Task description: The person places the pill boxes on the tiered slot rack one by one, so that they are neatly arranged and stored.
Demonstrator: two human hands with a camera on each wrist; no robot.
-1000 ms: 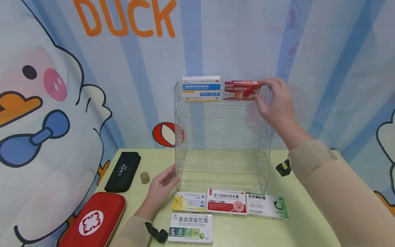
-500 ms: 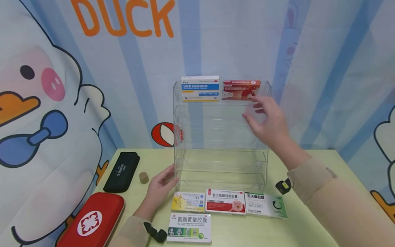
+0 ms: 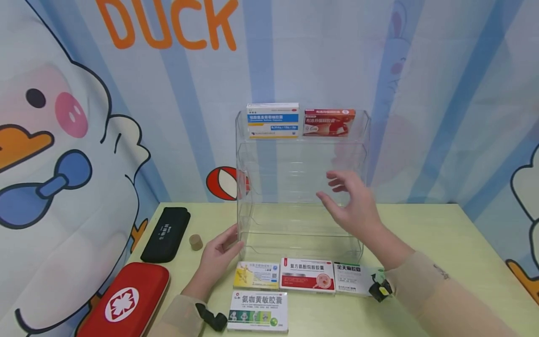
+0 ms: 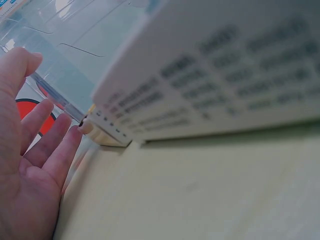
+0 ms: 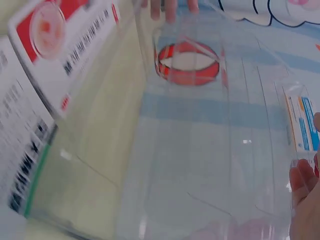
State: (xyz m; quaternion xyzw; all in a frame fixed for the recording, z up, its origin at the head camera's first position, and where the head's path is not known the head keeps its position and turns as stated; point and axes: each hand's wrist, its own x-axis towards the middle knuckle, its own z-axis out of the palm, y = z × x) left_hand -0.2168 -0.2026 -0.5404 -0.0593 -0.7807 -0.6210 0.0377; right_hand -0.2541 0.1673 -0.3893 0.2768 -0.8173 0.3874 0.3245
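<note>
My left hand (image 3: pixel 221 252) rests against the lower left side of a clear acrylic display rack (image 3: pixel 301 241). In the left wrist view its fingers (image 4: pixel 60 145) lie straight along the rack's side, thumb apart. My right hand (image 3: pixel 353 203) hovers before the rack's right half, thumb and fingers spread, holding nothing. Upright on the top tier stand a white-and-blue medicine box (image 3: pixel 273 121) and a red medicine box (image 3: pixel 329 124). Below the rack lie a yellow-and-white box (image 3: pixel 257 275), a red-and-white box (image 3: pixel 307 275), a green-and-white box (image 3: pixel 351 281) and a larger white box (image 3: pixel 258 311).
Left on the pale table (image 3: pixel 425 234) are a black zip case (image 3: pixel 166 234), a small cork-coloured cylinder (image 3: pixel 195 242) and a red first-aid case (image 3: pixel 126 299). A printed duck curtain (image 3: pixel 320 56) hangs behind the rack.
My right hand has let go of the red box on the top tier and moved down and slightly left. My left hand stays at the rack's side.
</note>
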